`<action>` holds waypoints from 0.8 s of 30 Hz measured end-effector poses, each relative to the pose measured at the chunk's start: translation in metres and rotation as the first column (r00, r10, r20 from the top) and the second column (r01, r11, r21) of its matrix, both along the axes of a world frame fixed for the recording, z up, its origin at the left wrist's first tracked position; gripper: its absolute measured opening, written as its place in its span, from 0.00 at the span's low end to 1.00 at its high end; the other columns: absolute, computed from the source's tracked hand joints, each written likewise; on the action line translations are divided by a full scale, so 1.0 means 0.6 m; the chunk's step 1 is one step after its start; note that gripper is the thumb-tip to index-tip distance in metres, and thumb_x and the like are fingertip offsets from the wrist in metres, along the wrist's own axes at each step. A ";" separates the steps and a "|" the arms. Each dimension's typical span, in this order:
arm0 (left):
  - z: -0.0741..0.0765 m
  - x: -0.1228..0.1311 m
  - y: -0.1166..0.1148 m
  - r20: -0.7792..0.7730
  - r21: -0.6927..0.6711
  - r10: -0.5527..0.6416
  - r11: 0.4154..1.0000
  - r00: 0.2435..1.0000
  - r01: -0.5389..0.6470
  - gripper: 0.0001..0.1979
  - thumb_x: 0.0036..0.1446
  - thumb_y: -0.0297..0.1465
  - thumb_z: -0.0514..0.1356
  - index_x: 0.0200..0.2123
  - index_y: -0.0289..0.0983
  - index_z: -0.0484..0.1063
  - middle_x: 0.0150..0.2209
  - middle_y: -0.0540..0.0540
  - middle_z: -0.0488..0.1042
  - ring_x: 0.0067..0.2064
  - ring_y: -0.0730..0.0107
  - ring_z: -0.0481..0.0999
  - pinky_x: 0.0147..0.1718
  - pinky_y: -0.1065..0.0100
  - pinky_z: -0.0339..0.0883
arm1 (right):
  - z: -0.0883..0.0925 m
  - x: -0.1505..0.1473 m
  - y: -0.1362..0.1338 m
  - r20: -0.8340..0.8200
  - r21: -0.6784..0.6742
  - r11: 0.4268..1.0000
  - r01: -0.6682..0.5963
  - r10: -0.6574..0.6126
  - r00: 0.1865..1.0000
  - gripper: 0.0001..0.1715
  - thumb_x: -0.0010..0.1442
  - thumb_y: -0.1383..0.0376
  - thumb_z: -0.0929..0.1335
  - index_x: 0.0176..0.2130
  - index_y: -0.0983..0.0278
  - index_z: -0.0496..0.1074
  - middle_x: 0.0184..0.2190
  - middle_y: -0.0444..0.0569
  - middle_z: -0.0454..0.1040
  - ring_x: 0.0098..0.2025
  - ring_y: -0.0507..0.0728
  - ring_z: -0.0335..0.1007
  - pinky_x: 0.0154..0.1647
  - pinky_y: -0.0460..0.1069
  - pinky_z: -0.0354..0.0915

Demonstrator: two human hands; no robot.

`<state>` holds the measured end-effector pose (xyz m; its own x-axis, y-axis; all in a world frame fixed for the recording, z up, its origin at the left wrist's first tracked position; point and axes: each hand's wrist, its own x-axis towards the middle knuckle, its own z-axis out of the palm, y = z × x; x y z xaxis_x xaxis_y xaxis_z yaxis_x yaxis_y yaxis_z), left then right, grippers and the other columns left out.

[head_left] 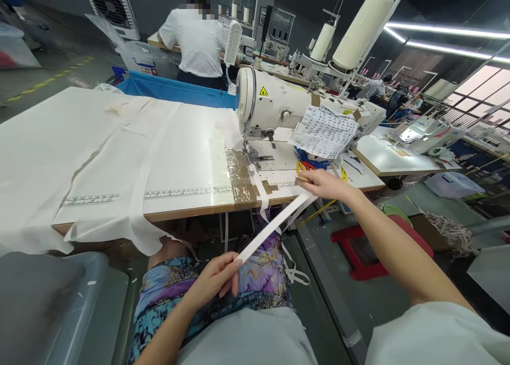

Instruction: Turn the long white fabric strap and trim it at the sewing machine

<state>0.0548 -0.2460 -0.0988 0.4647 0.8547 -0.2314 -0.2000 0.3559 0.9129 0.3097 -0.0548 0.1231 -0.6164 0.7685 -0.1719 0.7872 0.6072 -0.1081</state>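
A white fabric strip (274,226) stretches taut between my two hands, below the front edge of the sewing table (191,212). My left hand (215,281) pinches its lower end over my lap, fingers closed. Up near the table's right corner, my right hand (324,184) grips the upper end. Another part of the strip hangs off the table edge and loops down beside my knee. The white sewing machine (279,105) stands just beyond my right hand, with a printed paper sheet (323,132) lying against it.
Cream fabric (79,158) covers the table's left side and hangs over its edge. A red stool (358,248) sits on the floor to the right. A grey bin (59,306) is at my left. A person in a white shirt (197,38) works with their back to me at a farther table.
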 end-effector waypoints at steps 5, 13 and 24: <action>-0.016 0.015 -0.010 0.021 -0.115 -0.150 0.982 0.988 0.151 0.28 0.56 0.57 0.57 0.34 0.36 0.68 0.13 0.52 0.69 0.10 0.80 0.53 0.11 0.76 0.43 | -0.022 0.031 0.008 0.070 -0.095 0.953 0.287 -0.281 0.957 0.14 0.66 0.60 0.60 0.30 0.63 0.65 0.28 0.48 0.74 0.30 0.56 0.68 0.31 0.47 0.55; -0.036 0.035 -0.016 0.040 -0.128 -0.061 0.990 0.997 0.066 0.28 0.55 0.58 0.58 0.32 0.36 0.68 0.18 0.48 0.74 0.14 0.80 0.55 0.14 0.75 0.47 | -0.088 -0.039 0.096 -0.049 0.195 0.817 0.543 -0.545 0.837 0.21 0.67 0.63 0.58 0.55 0.68 0.65 0.48 0.59 0.76 0.46 0.64 0.73 0.39 0.50 0.62; -0.027 0.019 0.011 -0.004 -0.128 0.044 0.991 0.999 -0.044 0.28 0.56 0.58 0.57 0.31 0.37 0.66 0.18 0.48 0.73 0.15 0.80 0.55 0.16 0.74 0.45 | -0.114 -0.006 0.085 -0.058 0.389 0.739 0.551 -0.577 0.815 0.26 0.70 0.58 0.55 0.54 0.69 0.70 0.51 0.65 0.69 0.54 0.70 0.64 0.48 0.56 0.61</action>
